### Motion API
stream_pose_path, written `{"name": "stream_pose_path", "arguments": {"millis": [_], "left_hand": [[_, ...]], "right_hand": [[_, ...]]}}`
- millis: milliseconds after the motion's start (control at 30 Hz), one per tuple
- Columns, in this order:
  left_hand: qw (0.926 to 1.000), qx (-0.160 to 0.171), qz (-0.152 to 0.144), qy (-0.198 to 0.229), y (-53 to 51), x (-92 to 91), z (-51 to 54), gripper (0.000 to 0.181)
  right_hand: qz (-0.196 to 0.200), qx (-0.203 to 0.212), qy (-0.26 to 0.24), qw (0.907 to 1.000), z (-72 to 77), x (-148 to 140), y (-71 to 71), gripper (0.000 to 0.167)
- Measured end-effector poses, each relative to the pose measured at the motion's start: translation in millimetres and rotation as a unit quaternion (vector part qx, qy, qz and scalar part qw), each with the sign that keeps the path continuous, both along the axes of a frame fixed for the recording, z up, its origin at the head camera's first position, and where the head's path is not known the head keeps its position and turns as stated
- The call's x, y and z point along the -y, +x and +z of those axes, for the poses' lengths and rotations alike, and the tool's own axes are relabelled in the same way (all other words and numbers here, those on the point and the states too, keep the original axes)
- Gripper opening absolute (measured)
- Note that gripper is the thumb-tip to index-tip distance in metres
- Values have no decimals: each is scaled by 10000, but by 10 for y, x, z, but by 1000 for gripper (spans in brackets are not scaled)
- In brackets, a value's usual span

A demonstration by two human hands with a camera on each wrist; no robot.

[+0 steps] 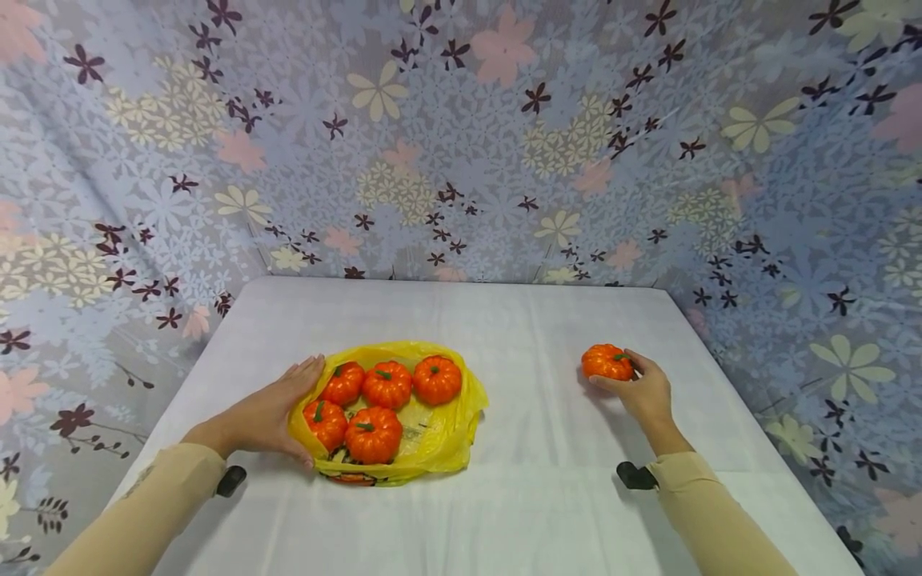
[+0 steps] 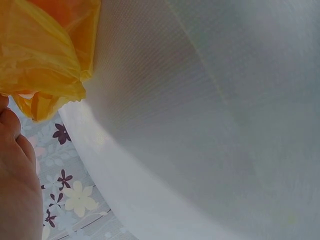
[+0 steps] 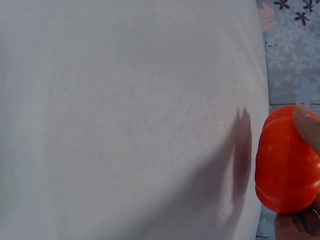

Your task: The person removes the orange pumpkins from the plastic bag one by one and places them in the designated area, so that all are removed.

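Observation:
Several orange pumpkins, one of them at the front [image 1: 374,435], lie inside an open yellow plastic bag [image 1: 450,448] left of centre. My left hand [image 1: 270,412] rests spread against the bag's left side, its fingers relaxed; the left wrist view shows part of this hand [image 2: 17,185] beside the yellow bag [image 2: 40,55]. On the right, my right hand [image 1: 646,394] holds a single orange pumpkin [image 1: 605,362] between thumb and fingers. In the right wrist view that pumpkin [image 3: 285,162] is pinched at its ends, with its shadow apart from it on the cloth.
A white cloth [image 1: 533,512] covers the table. Flowered fabric [image 1: 461,160] hangs behind it and along both sides. The bag stands between my two hands, nearer the left one.

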State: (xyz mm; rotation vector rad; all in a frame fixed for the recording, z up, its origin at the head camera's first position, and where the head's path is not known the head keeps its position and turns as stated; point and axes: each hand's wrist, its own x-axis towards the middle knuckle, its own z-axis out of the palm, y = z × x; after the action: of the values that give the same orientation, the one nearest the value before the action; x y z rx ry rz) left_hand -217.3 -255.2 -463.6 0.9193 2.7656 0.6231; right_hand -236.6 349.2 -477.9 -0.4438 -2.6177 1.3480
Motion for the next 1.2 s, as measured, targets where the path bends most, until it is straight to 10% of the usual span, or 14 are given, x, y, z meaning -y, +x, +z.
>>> {"name": "stream_pose_path", "arguments": {"millis": [500, 900, 1200], "left_hand": [[9999, 11, 56, -107, 20, -37, 26, 152], [9994, 86, 213, -264, 24, -18, 50, 153], [9994, 174, 219, -186, 33, -27, 44, 153]], "right_hand": [[17, 226, 207, 9995, -58, -48, -2, 101], [510, -171, 930, 9942, 499, 14, -197, 133], [507, -207, 1012, 9934, 542, 83, -238, 129]]}}
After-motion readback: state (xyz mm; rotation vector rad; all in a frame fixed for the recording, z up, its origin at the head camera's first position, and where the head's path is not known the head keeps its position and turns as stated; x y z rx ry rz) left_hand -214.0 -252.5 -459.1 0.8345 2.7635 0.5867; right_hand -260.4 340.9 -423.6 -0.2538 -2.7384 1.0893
